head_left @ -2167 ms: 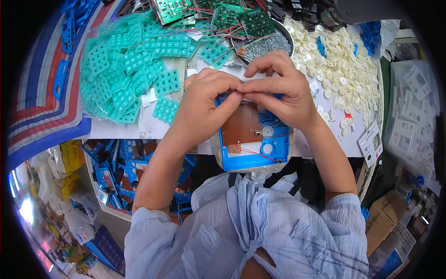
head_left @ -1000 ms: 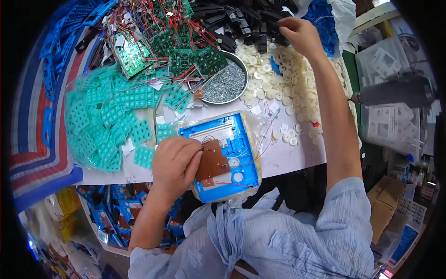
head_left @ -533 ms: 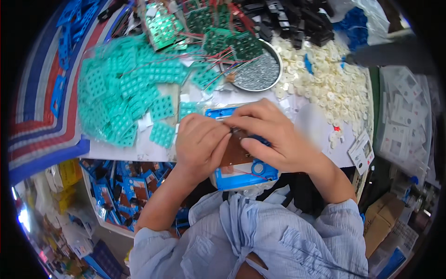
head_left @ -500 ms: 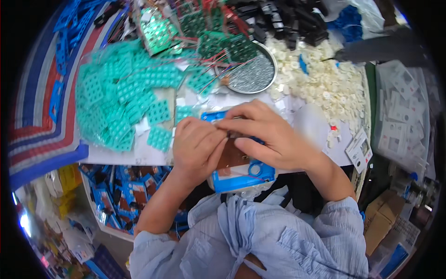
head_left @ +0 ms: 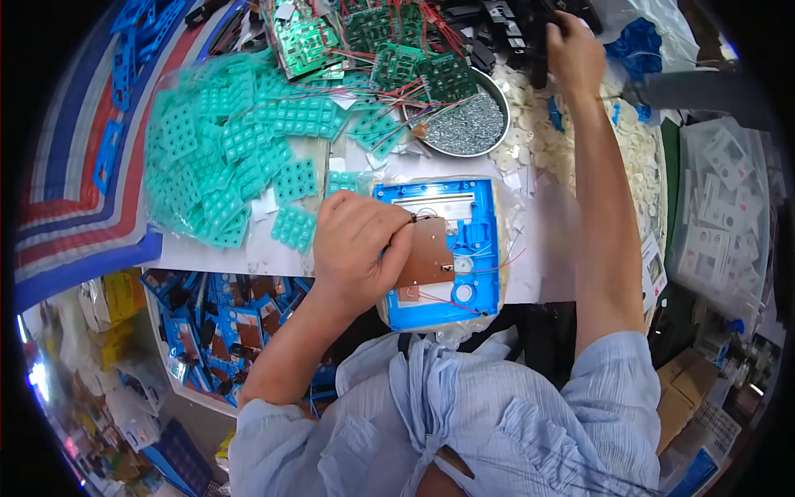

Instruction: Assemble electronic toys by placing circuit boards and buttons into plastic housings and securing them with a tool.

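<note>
A blue plastic casing [head_left: 486,248] lies open side up in front of me, with a brown circuit board [head_left: 426,248] and thin red and white wires in it. My left hand [head_left: 360,248] is closed over its left edge. The fingertips are beside a small dark wire end at the top of the board. Reaching far forward and right, my right hand [head_left: 577,62] has its fingers curled at a black plastic part [head_left: 538,50] in a heap of similar ones. Part of that grip is hidden.
Teal rubber keypads [head_left: 240,141] pile up on the left, with wired green circuit boards [head_left: 397,66] behind. A round metal dish [head_left: 468,120] holds small silvery pieces. White plastic pieces [head_left: 530,132] spread right of it. Several blue casings [head_left: 215,323] fill a bin at lower left.
My right hand has left the casing and moved forward and right to the black parts. My left hand stays at the casing's left edge. The board and wires now show.
</note>
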`<state>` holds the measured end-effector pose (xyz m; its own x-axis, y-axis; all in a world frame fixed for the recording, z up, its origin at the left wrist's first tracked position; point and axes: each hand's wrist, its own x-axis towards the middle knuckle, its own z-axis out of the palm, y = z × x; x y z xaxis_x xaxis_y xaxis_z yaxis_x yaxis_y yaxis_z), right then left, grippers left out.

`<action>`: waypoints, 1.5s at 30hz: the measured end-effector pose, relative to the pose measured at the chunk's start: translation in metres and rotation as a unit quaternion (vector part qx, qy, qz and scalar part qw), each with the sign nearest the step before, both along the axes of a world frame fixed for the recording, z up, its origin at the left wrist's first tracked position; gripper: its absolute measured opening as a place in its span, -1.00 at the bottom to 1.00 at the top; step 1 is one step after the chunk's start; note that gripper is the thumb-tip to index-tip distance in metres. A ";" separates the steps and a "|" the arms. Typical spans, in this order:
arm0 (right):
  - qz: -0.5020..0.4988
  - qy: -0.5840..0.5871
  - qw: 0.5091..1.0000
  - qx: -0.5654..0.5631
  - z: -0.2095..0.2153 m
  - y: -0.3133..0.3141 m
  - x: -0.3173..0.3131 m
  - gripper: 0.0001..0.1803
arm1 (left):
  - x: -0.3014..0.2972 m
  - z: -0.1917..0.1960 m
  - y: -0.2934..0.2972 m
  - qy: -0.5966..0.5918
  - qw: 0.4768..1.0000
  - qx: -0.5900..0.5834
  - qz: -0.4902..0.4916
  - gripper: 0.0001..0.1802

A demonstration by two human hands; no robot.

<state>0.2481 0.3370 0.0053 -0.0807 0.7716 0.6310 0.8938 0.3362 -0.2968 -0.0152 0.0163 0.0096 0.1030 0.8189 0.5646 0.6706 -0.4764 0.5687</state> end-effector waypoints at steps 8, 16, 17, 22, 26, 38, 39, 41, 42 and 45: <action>0.216 0.492 0.778 -0.324 0.039 -0.182 0.006 -0.71 | -0.007 -0.006 -0.003 -0.018 0.999 -0.008 0.028 -0.86; 0.360 0.183 0.712 -0.574 0.049 -0.247 -0.006 -0.70 | -0.006 -0.001 -0.002 -0.056 0.997 -0.048 -0.023 -0.87; 0.386 0.152 0.729 -0.545 0.049 -0.245 -0.014 -0.67 | -0.005 0.001 -0.001 -0.052 0.997 -0.046 -0.031 -0.87; 0.405 0.086 0.878 -0.241 0.035 -0.255 -0.048 -0.42 | -0.007 -0.006 -0.004 -0.072 0.995 -0.060 0.019 -0.88; 0.379 -0.007 0.901 -0.212 0.056 -0.280 -0.038 -0.20 | -0.011 -0.011 -0.009 -0.091 0.993 -0.070 0.034 -0.89; 0.368 0.065 0.882 -0.288 0.053 -0.294 -0.007 -0.47 | -0.021 0.004 0.001 -0.059 0.992 -0.095 -0.055 -0.88; 0.390 0.060 0.860 -0.325 0.055 -0.289 -0.007 -0.48 | -0.023 0.007 0.003 -0.043 0.991 -0.101 -0.080 -0.87; 0.428 0.050 0.811 -0.395 0.058 -0.277 -0.011 -0.50 | -0.028 0.015 0.011 -0.011 0.984 -0.114 -0.134 -0.86; 0.430 0.060 0.786 -0.439 0.057 -0.271 -0.013 -0.50 | -0.030 0.018 0.015 0.007 0.981 -0.116 -0.156 -0.86; 0.419 0.103 0.793 -0.431 0.054 -0.267 -0.023 -0.44 | -0.033 0.022 0.023 0.050 0.971 -0.123 -0.198 -0.86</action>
